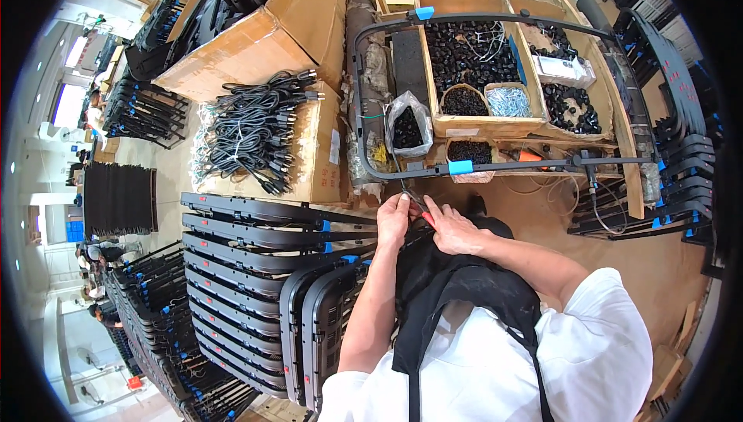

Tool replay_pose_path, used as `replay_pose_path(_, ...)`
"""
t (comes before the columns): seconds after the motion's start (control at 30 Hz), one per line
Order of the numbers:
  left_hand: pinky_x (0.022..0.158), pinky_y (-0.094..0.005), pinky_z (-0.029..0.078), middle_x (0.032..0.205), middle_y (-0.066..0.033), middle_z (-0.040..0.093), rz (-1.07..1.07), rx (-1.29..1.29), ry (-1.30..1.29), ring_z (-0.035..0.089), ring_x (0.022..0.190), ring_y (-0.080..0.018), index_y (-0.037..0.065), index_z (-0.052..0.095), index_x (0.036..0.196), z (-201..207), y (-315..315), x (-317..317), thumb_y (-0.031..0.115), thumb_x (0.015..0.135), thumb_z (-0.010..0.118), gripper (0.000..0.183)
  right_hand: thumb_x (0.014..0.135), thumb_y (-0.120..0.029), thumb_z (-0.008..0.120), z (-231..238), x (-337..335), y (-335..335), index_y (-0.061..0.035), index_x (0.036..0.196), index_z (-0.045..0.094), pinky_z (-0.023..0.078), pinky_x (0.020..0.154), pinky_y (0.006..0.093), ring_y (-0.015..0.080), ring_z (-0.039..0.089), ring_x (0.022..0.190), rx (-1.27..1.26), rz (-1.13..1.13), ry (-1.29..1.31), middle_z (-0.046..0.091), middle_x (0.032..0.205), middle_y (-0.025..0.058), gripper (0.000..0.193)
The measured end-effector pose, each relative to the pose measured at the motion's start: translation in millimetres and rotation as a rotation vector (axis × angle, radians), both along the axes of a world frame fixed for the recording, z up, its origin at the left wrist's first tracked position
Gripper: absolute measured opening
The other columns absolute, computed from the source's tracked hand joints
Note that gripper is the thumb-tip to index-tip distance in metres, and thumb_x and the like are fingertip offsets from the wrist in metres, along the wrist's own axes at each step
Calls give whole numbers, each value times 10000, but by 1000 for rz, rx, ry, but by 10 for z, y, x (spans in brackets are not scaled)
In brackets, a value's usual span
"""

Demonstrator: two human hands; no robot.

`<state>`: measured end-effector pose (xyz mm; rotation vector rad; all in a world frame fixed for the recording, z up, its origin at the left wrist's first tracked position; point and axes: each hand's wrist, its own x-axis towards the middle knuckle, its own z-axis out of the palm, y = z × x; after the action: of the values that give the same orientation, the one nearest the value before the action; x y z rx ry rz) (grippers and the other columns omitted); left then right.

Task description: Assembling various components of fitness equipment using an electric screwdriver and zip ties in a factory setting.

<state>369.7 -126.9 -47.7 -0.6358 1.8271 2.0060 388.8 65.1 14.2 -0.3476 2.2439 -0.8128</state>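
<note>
The right hand's fingers grasp red-handled pliers, apparently angled to reach the black tubular frame just beyond them, with the left hand, its grip unclear, close beside.

On the left, a large, brightly lit hall is seen, its white beams and columns bent by the lens. The far side is broken by windows, washed out by glare, and small lights are scattered near the rim. The floor is pale there, while a browner stretch of floor is shown at right. A low dark stack is set beside blue crates; wooden boards are piled at lower right.
</note>
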Motion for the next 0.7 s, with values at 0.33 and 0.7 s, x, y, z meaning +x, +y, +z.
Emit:
replay_pose_path(0.33, 751, -270, 512, 934, -2, 712, 152, 4, 18, 614, 809, -87, -6, 702, 1179, 89, 183, 6, 230, 1134, 543, 289, 749, -283, 754, 134, -224, 184, -33, 1665, 120, 403, 1178, 547, 523, 453, 1362, -25, 61, -122, 427, 1449, 365, 1142)
replay_pose_path(0.7, 827, -273, 511, 1018, 3, 716, 256, 16, 47, 610, 883, -92, -21, 683, 1258, -137, 246, 63, 224, 1141, 530, 312, 766, -340, 748, 141, -245, 211, -7, 1620, 144, 531, 1015, 564, 585, 627, 1135, -160, -3, -146, 546, 1279, 448, 1097)
